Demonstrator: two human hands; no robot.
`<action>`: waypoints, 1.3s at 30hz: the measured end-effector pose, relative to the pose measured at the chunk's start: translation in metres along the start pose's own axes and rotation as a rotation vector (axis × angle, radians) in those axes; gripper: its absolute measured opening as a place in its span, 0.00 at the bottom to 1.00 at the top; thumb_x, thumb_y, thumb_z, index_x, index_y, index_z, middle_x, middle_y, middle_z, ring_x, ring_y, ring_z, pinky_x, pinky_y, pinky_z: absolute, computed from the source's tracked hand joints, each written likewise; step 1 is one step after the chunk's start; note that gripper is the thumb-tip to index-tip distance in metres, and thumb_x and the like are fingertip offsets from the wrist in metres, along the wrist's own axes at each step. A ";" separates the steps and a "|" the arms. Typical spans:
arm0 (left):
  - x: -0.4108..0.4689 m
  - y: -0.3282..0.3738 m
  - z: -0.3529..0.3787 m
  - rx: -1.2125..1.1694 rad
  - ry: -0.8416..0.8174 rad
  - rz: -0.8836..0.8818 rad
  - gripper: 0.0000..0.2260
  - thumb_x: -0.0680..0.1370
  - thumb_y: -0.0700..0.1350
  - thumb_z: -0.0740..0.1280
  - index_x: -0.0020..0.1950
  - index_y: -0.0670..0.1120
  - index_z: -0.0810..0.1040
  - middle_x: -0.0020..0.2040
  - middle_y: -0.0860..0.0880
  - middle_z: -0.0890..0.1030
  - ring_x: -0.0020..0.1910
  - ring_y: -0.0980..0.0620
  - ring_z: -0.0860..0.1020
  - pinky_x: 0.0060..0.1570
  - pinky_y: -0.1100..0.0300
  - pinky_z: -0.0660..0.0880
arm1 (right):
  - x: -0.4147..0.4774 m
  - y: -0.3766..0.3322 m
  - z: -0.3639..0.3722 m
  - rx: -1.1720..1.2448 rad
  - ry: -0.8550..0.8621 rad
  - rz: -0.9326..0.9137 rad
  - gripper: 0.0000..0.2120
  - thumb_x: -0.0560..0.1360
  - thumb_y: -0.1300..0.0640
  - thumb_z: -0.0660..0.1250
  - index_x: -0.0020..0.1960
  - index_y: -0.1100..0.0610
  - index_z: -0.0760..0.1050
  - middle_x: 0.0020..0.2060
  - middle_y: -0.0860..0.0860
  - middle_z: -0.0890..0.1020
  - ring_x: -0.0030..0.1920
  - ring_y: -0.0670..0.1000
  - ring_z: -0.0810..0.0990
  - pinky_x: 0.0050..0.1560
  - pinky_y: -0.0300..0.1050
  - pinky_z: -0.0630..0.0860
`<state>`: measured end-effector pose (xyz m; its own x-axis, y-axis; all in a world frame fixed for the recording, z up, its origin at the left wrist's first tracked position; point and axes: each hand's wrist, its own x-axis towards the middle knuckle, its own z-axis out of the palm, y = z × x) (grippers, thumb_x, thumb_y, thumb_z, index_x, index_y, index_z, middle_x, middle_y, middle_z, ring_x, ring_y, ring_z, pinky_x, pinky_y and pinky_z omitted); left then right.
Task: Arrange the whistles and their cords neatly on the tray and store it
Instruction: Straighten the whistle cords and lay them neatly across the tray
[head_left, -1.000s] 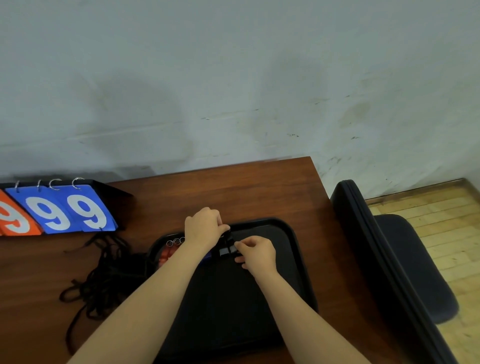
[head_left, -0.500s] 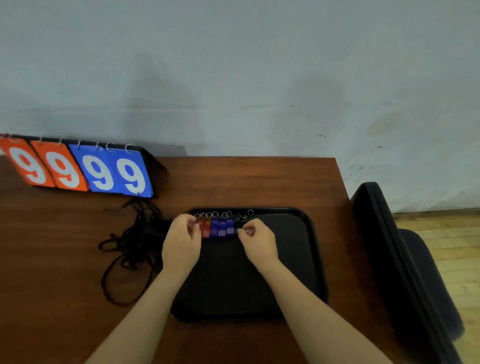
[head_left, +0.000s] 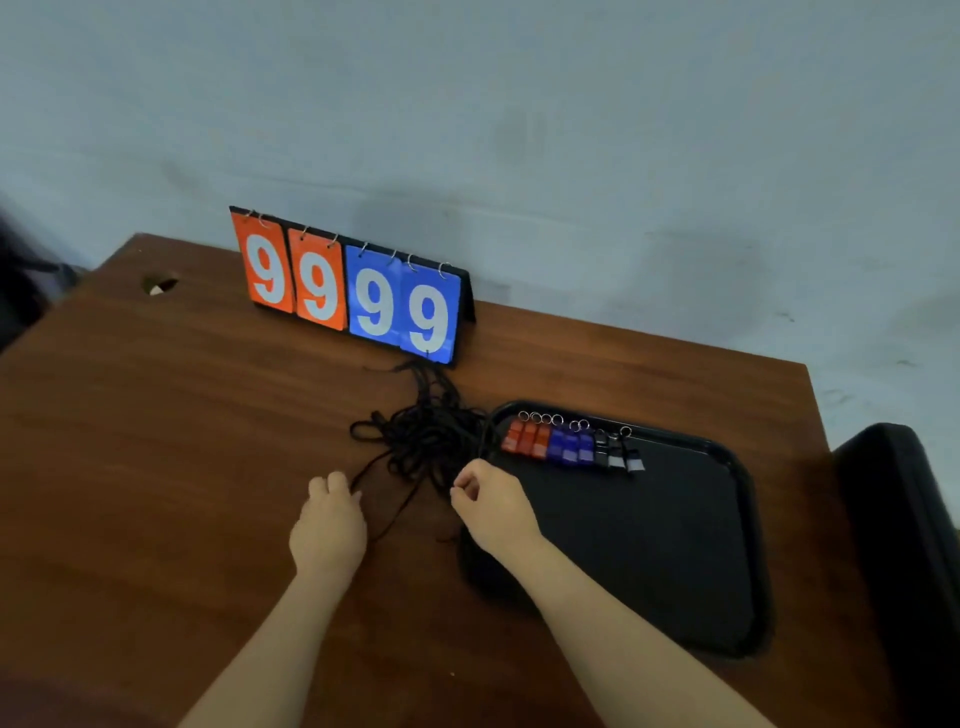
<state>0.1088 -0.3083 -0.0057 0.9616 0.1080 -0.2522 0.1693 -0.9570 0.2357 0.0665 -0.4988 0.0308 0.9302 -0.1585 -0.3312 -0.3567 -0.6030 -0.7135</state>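
whistles (head_left: 571, 447) sit lined up at the tray's (head_left: 748, 545) far edge; the cords (head_left: 426, 431) lie tangled beside it as the left hand (head_left: 328, 525), fingers curled, and right hand (head_left: 493, 506), fingers loosely closed, reach to sort them

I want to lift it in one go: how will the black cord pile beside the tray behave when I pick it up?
The black cords look thin and limp, so they will probably sag and trail. They lie tangled, so likely lifting one strand drags others. Both the left hand and right hand may be needed.
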 end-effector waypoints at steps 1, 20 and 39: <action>0.001 -0.007 0.000 0.043 0.004 0.030 0.08 0.83 0.48 0.56 0.55 0.43 0.69 0.51 0.46 0.74 0.38 0.48 0.76 0.34 0.55 0.74 | 0.000 -0.003 0.005 -0.015 -0.004 0.001 0.02 0.79 0.54 0.64 0.49 0.51 0.75 0.39 0.44 0.77 0.38 0.42 0.75 0.38 0.36 0.72; 0.034 -0.033 -0.112 -2.041 -0.462 -0.242 0.10 0.76 0.42 0.58 0.35 0.47 0.69 0.24 0.55 0.61 0.21 0.57 0.60 0.22 0.65 0.61 | 0.005 -0.049 0.066 -0.166 -0.007 -0.269 0.12 0.79 0.56 0.64 0.62 0.54 0.73 0.58 0.47 0.72 0.47 0.49 0.78 0.50 0.44 0.77; -0.029 0.000 -0.084 -0.597 -0.963 0.179 0.10 0.80 0.43 0.61 0.47 0.43 0.81 0.41 0.48 0.80 0.39 0.53 0.79 0.45 0.57 0.74 | -0.008 -0.090 0.033 0.484 -0.108 0.049 0.08 0.81 0.60 0.61 0.53 0.60 0.78 0.43 0.53 0.83 0.40 0.45 0.80 0.41 0.34 0.77</action>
<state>0.0991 -0.2887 0.0809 0.4615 -0.5136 -0.7234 0.3698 -0.6298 0.6831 0.0882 -0.4170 0.0775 0.9060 -0.0804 -0.4155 -0.4232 -0.1605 -0.8917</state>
